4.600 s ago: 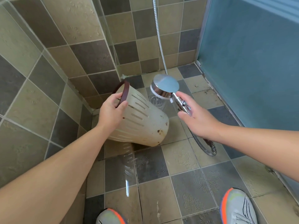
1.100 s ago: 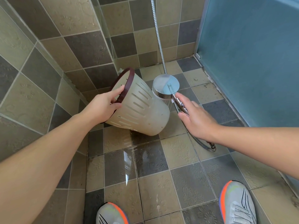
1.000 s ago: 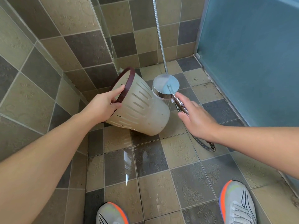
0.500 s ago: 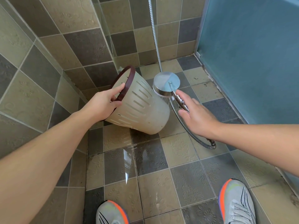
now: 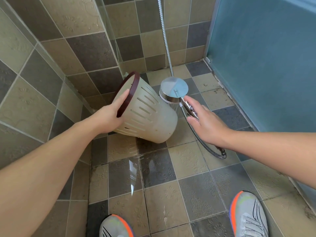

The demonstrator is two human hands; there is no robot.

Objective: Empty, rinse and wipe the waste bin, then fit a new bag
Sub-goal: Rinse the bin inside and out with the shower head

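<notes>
My left hand (image 5: 109, 115) grips the dark rim of the bin (image 5: 150, 115), thumb inside and fingers curled beneath. The bin is tilted on its side above the tiled floor (image 5: 188, 168), near its far left corner. My right hand (image 5: 206, 124) curls round the shower head (image 5: 173, 90) handle, spray face just beside the bin's wall.

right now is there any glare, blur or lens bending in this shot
Head view: a bright glare streak on the wet floor tiles; sky-blue reflection on the shower head; wide-angle bending curves the wall tile lines; the waste bin and both hands look sharp.
</notes>
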